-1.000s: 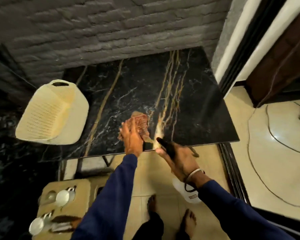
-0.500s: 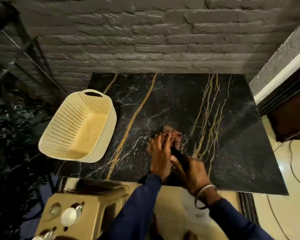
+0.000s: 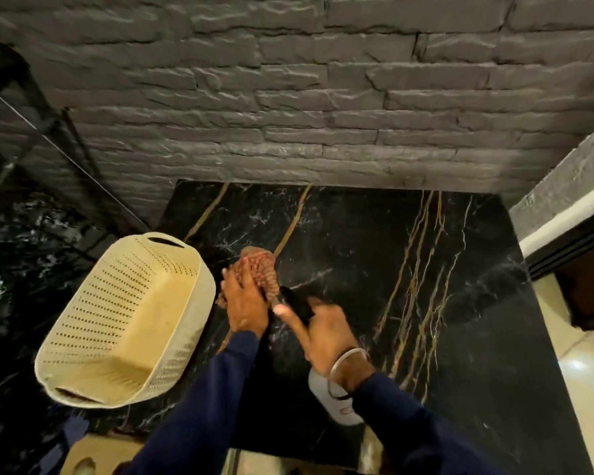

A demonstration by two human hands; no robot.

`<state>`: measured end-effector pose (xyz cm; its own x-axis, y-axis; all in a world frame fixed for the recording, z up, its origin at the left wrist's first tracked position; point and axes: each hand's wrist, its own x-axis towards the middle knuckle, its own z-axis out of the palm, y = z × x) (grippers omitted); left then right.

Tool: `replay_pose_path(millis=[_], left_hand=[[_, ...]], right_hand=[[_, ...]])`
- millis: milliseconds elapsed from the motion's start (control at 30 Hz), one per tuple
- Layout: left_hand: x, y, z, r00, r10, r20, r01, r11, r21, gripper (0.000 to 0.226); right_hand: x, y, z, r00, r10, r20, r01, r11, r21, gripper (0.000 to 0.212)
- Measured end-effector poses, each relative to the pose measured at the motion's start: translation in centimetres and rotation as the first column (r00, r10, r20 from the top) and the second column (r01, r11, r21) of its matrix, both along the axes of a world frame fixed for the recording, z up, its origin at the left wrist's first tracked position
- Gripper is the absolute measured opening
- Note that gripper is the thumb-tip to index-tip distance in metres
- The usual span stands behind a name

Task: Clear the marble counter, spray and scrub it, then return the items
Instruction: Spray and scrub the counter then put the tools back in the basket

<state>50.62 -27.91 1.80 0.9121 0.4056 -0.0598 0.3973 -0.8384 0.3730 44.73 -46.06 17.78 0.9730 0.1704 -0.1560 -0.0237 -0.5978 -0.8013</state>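
The black marble counter (image 3: 426, 255) with gold veins fills the middle of the head view. My left hand (image 3: 244, 305) presses a reddish-brown scrubbing cloth (image 3: 259, 269) flat on the marble, just right of the basket. My right hand (image 3: 326, 332) grips a spray bottle; its black nozzle (image 3: 294, 305) points toward the cloth and its white body (image 3: 333, 401) hangs below my wrist. The two hands are close together, almost touching.
A cream perforated plastic basket (image 3: 93, 337) sits tilted at the counter's left edge, empty inside. A grey stone-brick wall (image 3: 288, 97) backs the counter. A door frame (image 3: 570, 214) stands at the right. A beige stool top (image 3: 90, 457) shows at the bottom left.
My left hand has slid the cloth further onto the counter and to the left, toward the basket. My right hand with the spray bottle followed it. The view has moved closer to the wall.
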Motion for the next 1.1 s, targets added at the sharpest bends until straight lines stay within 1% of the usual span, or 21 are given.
replay_pose_path(millis=[67, 100, 167, 233, 300, 333, 367, 400, 433, 467, 500, 567, 600, 633, 700, 767, 800, 867, 967, 1033, 1100], left_hand=[[1.8, 0.7, -0.2, 0.997, 0.073, -0.004, -0.073, 0.997, 0.031, 0.076], [2.8, 0.4, 0.2, 0.993, 0.121, -0.017, -0.120, 0.993, 0.016, 0.074], [5.6, -1.0, 0.8, 0.977, 0.207, -0.046, -0.210, 0.977, -0.048, 0.075], [8.8, -3.3, 1.2, 0.978, 0.203, -0.055, -0.206, 0.976, -0.071, 0.077], [11.1, -6.1, 1.0, 0.997, 0.075, -0.011, -0.075, 0.991, -0.110, 0.074], [11.7, -8.1, 0.4, 0.999, -0.044, -0.003, 0.043, 0.990, -0.135, 0.072], [12.0, -10.3, 0.2, 0.981, -0.192, 0.012, 0.191, 0.970, -0.149, 0.073], [11.7, -12.6, 0.3, 0.942, -0.334, 0.014, 0.331, 0.926, -0.180, 0.074], [11.6, -14.5, 0.0, 0.892, -0.452, 0.017, 0.443, 0.865, -0.235, 0.074], [11.5, -15.9, 0.6, 0.859, -0.511, 0.021, 0.494, 0.819, -0.293, 0.076], [12.1, -16.2, 0.1, 0.832, -0.555, -0.001, 0.525, 0.789, -0.319, 0.078], [13.8, -14.9, 0.2, 0.798, -0.601, 0.031, 0.581, 0.756, -0.302, 0.072], [14.9, -13.4, 0.0, 0.811, -0.582, 0.051, 0.573, 0.775, -0.265, 0.067], [15.9, -11.6, -0.3, 0.835, -0.548, 0.057, 0.545, 0.807, -0.228, 0.063], [18.2, -7.0, -0.5, 0.929, -0.370, 0.009, 0.368, 0.920, -0.134, 0.064], [20.6, -1.2, -0.2, 0.996, -0.086, -0.031, 0.084, 0.995, -0.051, 0.061], [21.3, 1.5, 0.6, 0.997, 0.071, -0.030, -0.073, 0.996, -0.050, 0.062], [23.0, 5.9, 1.2, 0.953, 0.300, -0.040, -0.301, 0.953, -0.026, 0.070], [23.7, 8.6, 2.0, 0.837, 0.547, -0.008, -0.545, 0.834, -0.085, 0.079], [24.0, 9.6, 2.2, 0.776, 0.630, 0.019, -0.623, 0.771, -0.137, 0.073], [24.4, 10.5, 1.9, 0.746, 0.664, 0.053, -0.651, 0.744, -0.152, 0.058]], right_hand=[[1.7, 0.5, -0.8, 0.999, 0.050, -0.016, -0.050, 0.999, 0.002, 0.094], [2.8, 0.3, -1.1, 0.997, 0.066, -0.027, -0.065, 0.998, 0.011, 0.098], [5.3, -0.8, -1.2, 0.998, 0.043, -0.045, -0.042, 0.999, 0.016, 0.104], [8.2, -2.6, -1.4, 1.000, -0.008, -0.031, 0.008, 1.000, -0.007, 0.102], [10.4, -4.8, -1.4, 0.999, -0.053, 0.010, 0.054, 0.997, -0.055, 0.096], [11.2, -6.0, -1.5, 0.997, -0.075, 0.010, 0.075, 0.995, -0.065, 0.089], [11.9, -7.1, -1.6, 0.997, -0.081, -0.001, 0.080, 0.995, -0.063, 0.075], [12.2, -8.1, -1.5, 0.997, -0.078, -0.013, 0.077, 0.995, -0.066, 0.055], [12.6, -8.7, -1.3, 0.998, -0.066, -0.017, 0.065, 0.996, -0.055, 0.037], [12.8, -9.2, -1.2, 0.999, -0.052, -0.004, 0.052, 0.998, -0.035, 0.025], [13.2, -9.3, -1.1, 0.999, -0.038, 0.034, 0.038, 0.999, -0.004, 0.022], [14.3, -8.6, -1.1, 0.997, 0.002, 0.074, -0.004, 1.000, 0.031, 0.036], [14.9, -7.9, -1.3, 0.998, 0.022, 0.053, -0.023, 0.999, 0.025, 0.038], [15.3, -7.2, -1.5, 0.999, 0.033, 0.011, -0.033, 0.999, 0.013, 0.040], [16.2, -5.4, -1.9, 0.999, 0.035, -0.038, -0.034, 0.999, 0.010, 0.050], [17.2, -3.2, -1.9, 0.997, 0.065, -0.046, -0.064, 0.998, 0.017, 0.059], [17.9, -2.0, -1.8, 0.995, 0.092, -0.040, -0.091, 0.996, 0.014, 0.068], [19.5, 0.4, -1.7, 0.989, 0.145, -0.017, -0.145, 0.989, 0.016, 0.082], [22.2, 3.6, -1.6, 0.981, 0.191, 0.044, -0.191, 0.982, 0.001, 0.090], [24.1, 5.7, -1.8, 0.970, 0.234, 0.070, -0.235, 0.972, 0.007, 0.097], [25.9, 7.9, -2.1, 0.953, 0.288, 0.091, -0.288, 0.958, -0.021, 0.099]])
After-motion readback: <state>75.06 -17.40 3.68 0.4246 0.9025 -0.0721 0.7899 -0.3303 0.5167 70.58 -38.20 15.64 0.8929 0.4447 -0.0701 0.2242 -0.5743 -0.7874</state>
